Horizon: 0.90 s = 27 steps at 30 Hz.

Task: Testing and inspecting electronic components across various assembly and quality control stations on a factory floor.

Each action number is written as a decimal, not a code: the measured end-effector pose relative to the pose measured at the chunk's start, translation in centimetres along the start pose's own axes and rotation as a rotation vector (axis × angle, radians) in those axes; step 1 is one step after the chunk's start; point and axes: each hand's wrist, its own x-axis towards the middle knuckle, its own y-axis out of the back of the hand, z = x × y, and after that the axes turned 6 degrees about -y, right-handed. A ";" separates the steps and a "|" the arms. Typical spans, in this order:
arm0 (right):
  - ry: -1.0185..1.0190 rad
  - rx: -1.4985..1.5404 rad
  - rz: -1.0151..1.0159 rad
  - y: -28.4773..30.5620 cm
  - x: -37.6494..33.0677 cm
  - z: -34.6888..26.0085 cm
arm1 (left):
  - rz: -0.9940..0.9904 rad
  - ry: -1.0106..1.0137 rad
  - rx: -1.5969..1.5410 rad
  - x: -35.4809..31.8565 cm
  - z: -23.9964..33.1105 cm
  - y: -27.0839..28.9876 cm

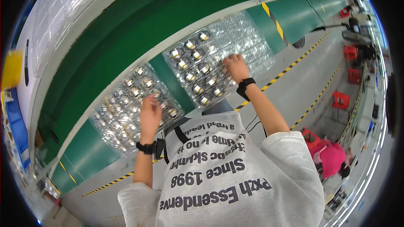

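Observation:
Two clear plastic blister trays lie side by side on the green bench. The left tray [120, 120] carries small round dark-rimmed parts with pale square centres across nearly its whole area. Over its right side is my left hand [150, 110], fingers curled in by a round part [155, 93]; whether that part is gripped I cannot make out. In the right tray [248, 38], similar parts [190, 44] fill the left rows, while the right pockets look bare. My right hand [237, 67] bends its fingers together above the middle of this tray, and whatever they pinch is hidden.
A pale rail [155, 49] runs along the bench behind the trays. Stacked clear plastic packaging [67, 12] and a black pen [27, 63] lie at the far left. Red stools [340, 100] and a person in pink [332, 158] are on the right, past striped floor tape.

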 end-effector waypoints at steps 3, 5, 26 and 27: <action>0.099 0.009 -0.094 0.0 1.2 1.1 | -0.091 0.148 -0.029 1.7 -1.1 -8.4; 0.165 0.046 -0.078 0.2 2.0 1.2 | -0.101 0.256 -0.045 2.9 -1.1 -11.1; 0.302 0.094 0.075 7.6 2.0 10.7 | 0.167 0.057 -0.216 3.1 8.9 -20.5; 0.301 0.090 0.074 7.1 2.3 11.6 | 0.160 0.014 -0.184 3.5 8.8 -20.8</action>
